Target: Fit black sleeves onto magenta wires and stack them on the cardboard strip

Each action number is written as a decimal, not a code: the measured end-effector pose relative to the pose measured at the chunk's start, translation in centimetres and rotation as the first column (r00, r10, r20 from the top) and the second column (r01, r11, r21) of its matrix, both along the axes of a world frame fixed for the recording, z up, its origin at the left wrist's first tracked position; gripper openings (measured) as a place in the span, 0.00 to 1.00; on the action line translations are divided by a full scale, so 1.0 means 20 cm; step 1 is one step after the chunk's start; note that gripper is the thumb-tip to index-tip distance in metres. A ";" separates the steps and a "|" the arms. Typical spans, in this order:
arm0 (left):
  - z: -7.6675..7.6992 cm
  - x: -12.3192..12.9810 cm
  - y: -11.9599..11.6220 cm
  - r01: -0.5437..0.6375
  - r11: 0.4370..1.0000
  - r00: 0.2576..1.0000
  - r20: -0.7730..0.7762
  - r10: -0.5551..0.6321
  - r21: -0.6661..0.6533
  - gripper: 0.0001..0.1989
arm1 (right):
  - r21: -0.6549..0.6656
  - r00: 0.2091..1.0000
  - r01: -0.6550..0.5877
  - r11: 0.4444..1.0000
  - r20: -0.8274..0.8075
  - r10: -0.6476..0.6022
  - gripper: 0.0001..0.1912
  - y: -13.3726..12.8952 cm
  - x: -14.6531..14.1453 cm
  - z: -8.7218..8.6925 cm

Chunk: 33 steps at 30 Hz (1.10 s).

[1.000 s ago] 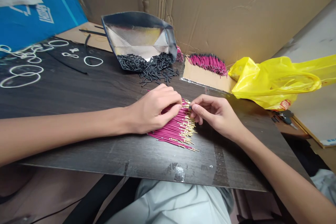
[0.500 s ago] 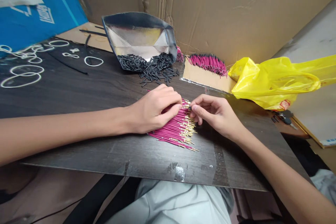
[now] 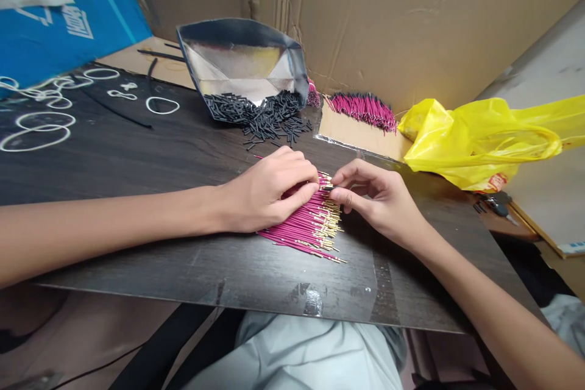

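Note:
A fanned bundle of thin magenta wires (image 3: 297, 219) with gold-coloured bare tips lies on the dark table. Over its upper left part rests my left hand (image 3: 274, 189), fingers curled, with thumb and forefinger closed at the wire ends; the pinched wire itself is mostly hidden. My right hand (image 3: 370, 192) pinches a short black tube (image 3: 328, 188) between thumb and forefinger. The tube points toward my left fingertips, at the tipped end of the wires. Whether a wire is inside the tube I cannot tell.
Behind my hands, an open foil pouch (image 3: 242, 67) spills many black tubes (image 3: 269, 119). Magenta wires with black ends (image 3: 363, 111) lie on cardboard (image 3: 351, 137). A yellow plastic bag (image 3: 479, 140) sits at right, pale rubber bands (image 3: 163, 105) at left. A cardboard wall (image 3: 411, 18) closes the back.
My right thumb and forefinger have shifted slightly, and more of the black tube shows between the hands. My left hand has hardly moved.

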<state>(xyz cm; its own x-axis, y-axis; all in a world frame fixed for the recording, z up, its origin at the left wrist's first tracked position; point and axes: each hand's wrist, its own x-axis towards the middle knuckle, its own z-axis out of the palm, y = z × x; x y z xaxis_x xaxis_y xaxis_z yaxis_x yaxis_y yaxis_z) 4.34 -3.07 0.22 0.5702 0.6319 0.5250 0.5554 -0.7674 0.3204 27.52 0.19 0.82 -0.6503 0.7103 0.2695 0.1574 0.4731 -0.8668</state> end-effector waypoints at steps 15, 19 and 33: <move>0.03 0.00 0.00 -0.024 0.992 0.999 0.019 0.026 -0.125 0.13 | 0.427 0.990 0.041 0.903 0.102 -0.093 0.06 -0.03 0.01 0.02; 0.03 -0.01 -0.01 -0.008 0.990 1.000 0.020 0.011 -0.138 0.13 | 0.405 0.990 0.056 0.913 0.096 -0.104 0.05 -0.03 0.01 0.02; 0.01 -0.01 0.00 -0.073 0.987 0.993 0.081 0.085 -0.142 0.10 | 0.481 0.986 0.026 0.876 0.130 -0.101 0.07 -0.05 0.00 0.02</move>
